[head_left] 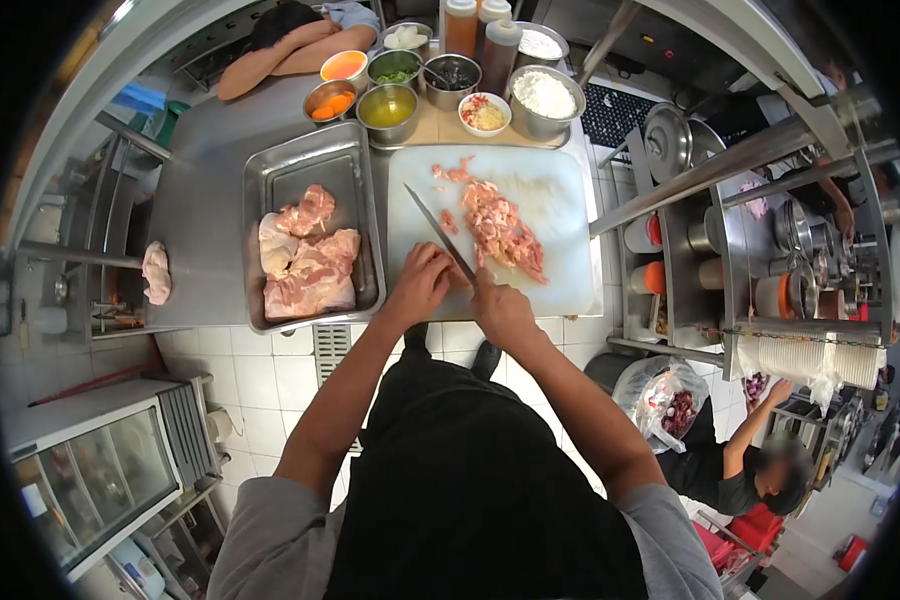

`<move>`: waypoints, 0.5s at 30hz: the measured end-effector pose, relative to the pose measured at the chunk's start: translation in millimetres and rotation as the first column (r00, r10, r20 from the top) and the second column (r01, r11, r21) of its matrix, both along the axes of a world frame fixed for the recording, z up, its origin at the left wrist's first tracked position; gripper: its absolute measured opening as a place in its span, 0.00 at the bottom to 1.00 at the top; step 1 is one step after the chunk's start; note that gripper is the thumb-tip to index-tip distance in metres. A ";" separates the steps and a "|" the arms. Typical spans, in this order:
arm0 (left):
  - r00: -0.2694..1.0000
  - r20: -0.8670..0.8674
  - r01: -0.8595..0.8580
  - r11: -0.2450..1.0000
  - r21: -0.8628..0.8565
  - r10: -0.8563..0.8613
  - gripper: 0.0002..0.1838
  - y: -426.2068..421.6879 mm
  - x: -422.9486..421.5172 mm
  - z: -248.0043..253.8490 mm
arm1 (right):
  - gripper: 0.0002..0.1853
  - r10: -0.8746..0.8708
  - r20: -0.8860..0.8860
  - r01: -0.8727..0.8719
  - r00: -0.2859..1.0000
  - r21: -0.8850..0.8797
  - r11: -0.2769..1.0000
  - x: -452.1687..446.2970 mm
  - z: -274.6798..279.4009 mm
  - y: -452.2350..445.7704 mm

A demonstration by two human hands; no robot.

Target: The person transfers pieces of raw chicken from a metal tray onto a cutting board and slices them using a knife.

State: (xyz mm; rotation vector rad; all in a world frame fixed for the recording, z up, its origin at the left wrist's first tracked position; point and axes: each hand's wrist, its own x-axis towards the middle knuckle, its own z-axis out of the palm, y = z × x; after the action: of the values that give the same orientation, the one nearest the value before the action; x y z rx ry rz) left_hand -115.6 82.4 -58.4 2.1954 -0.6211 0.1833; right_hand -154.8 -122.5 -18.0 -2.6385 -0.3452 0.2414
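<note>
Head view: a cutting board (560, 200) on the steel desk (205, 210), clock face centred on the board, 12 o'clock away from you. Your right hand (502, 312), at 6, has its grip closed round the handle of the knife (437, 229), whose blade points to 11. Your left hand (423, 275), at 8, sets its bunched fingertips over a small meat piece (459, 275) just beside the blade; whether that grip pinches or merely presses, you cannot tell. Chopped meat (500, 228) lies on the board, at 12 from your right hand; uncut meat (315, 270) sits in the metal tray (371, 240) at 9.

Note the likely hazards. Wet meat may slide beneath your left fingers, letting the edge, so close to them, reach a fingertip. Moisture on the board could make the blade skid. The tray's near rim lies by the desk's edge, where a knock from your forearm might shift it. At 9, beyond the tray, a loose pale piece (156, 273) lies near the desk's end and could drop.
</note>
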 end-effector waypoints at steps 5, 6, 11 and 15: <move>1.000 -0.003 -0.006 0.999 0.040 0.006 0.07 -2.3 0.1 0.2 | 0.22 0.018 -0.039 -0.021 0.999 -0.075 0.997 -9.0 -8.3 5.1; 1.000 0.014 -0.011 0.999 0.046 0.010 0.07 -3.9 -1.4 0.5 | 0.23 0.015 -0.047 -0.019 0.999 -0.085 0.996 -13.1 -9.2 3.7; 0.999 0.027 -0.025 0.997 0.072 0.023 0.08 -5.4 -2.3 -1.4 | 0.17 0.006 -0.129 -0.022 0.992 -0.119 0.993 -52.6 -7.6 -31.4; 0.997 0.053 -0.053 0.998 0.033 0.052 0.07 -6.6 -3.5 -5.6 | 0.15 -0.032 -0.240 -0.010 0.970 -0.169 0.986 -97.0 4.5 -65.8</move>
State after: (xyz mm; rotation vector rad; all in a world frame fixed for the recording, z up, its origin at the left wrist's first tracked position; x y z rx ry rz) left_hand -119.1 75.8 -64.0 2.2478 -0.5994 0.2595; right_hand -251.8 -188.3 -13.6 -2.7340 -0.2367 0.6082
